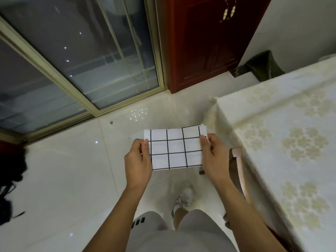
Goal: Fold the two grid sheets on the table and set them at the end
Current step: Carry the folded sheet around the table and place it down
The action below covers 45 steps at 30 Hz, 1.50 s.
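A white grid sheet [175,149] with black lines, folded into a small rectangle, hangs in the air over the floor in front of me. My left hand [138,161] pinches its left edge, thumb on top. My right hand [214,157] pinches its right edge the same way. Layered edges show at the sheet's far right corner. The table [283,135] with a cream flowered cloth stands to my right, apart from the sheet. No second grid sheet is in view.
A wooden chair back [239,168] stands between me and the table. A glass sliding door [72,66] is ahead left, a dark red wooden door [203,42] ahead. Glossy white tiled floor [72,170] lies below; dark items [11,179] sit at the left edge.
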Each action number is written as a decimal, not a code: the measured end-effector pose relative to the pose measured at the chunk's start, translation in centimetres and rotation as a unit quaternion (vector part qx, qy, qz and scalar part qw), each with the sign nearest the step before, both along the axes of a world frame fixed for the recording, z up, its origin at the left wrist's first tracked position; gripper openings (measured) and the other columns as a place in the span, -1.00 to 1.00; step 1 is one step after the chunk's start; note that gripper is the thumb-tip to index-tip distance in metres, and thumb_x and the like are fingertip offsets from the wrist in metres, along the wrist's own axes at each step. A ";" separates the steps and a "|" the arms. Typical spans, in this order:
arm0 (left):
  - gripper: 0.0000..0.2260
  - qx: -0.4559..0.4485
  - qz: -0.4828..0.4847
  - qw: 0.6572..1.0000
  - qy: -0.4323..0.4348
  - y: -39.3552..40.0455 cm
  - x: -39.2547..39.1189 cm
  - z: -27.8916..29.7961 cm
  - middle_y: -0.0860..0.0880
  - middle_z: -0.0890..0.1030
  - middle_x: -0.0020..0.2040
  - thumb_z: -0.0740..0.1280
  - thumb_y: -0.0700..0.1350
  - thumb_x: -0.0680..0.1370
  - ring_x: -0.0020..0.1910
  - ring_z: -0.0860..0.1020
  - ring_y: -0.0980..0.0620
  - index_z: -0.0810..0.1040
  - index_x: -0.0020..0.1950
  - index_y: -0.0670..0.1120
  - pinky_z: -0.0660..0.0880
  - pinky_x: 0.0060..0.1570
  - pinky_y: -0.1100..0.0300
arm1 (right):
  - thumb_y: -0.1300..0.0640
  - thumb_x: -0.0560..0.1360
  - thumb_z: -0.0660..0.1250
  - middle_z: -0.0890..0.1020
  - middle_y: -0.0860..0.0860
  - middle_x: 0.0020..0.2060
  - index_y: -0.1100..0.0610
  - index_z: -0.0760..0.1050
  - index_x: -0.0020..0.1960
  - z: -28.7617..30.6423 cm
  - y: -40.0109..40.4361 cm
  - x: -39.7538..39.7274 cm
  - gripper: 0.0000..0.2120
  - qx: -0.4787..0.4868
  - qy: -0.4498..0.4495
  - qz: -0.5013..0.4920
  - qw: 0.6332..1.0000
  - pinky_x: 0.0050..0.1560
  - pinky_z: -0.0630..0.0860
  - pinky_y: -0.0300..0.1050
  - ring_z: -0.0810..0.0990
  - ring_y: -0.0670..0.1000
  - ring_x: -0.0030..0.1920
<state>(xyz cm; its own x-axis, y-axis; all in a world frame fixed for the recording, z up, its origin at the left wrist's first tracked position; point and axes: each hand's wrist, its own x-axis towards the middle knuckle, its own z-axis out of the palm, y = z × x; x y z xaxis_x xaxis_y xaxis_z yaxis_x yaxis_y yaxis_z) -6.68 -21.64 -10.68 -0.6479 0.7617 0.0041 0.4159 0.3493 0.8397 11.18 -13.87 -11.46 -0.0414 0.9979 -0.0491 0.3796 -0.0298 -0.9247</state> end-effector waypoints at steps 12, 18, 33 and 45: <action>-0.77 -0.004 -0.135 0.991 -0.004 14.1 4.1 -0.9 0.08 0.57 -0.27 0.15 -0.03 0.68 -0.27 0.56 0.22 0.48 -0.08 -0.09 0.42 -0.41 0.38 | 0.11 0.64 0.22 0.50 -0.10 -0.40 0.01 0.44 -0.18 0.1 9.0 5.7 -0.79 -0.040 0.005 -0.128 0.991 -0.35 0.35 -0.33 0.45 -0.21 -0.37; -0.80 -0.017 -0.217 0.976 -0.007 19.9 6.9 -2.2 0.11 0.56 -0.25 0.15 -0.02 0.68 -0.23 0.57 0.23 0.47 -0.05 -0.05 0.47 -0.39 0.37 | 0.06 0.64 0.21 0.51 -0.03 -0.40 0.06 0.44 -0.20 -1.0 11.4 8.7 -0.76 -0.054 -0.008 -0.209 0.976 -0.37 0.32 -0.26 0.43 -0.13 -0.37; -0.77 -0.029 -0.465 0.885 -0.006 35.4 12.0 -4.3 0.05 0.56 -0.35 0.17 -0.01 0.66 -0.38 0.51 0.09 0.45 -0.15 -0.03 0.40 -0.42 0.18 | 0.05 0.65 0.19 0.59 -0.05 -0.23 0.04 0.49 -0.08 -1.1 16.6 10.4 -0.82 -0.093 0.004 -0.452 0.887 -0.27 0.43 -0.39 0.53 -0.23 -0.24; -0.78 -0.126 -0.603 0.786 -0.058 40.5 18.0 -6.6 0.16 0.50 -0.39 0.29 -0.05 0.63 -0.39 0.41 0.16 0.46 -0.23 0.02 0.32 -0.37 0.38 | 0.00 0.64 0.21 0.60 -0.02 -0.25 0.04 0.49 -0.10 -4.5 16.3 13.5 -0.81 -0.138 -0.015 -0.581 0.802 -0.26 0.44 -0.10 0.54 -0.07 -0.25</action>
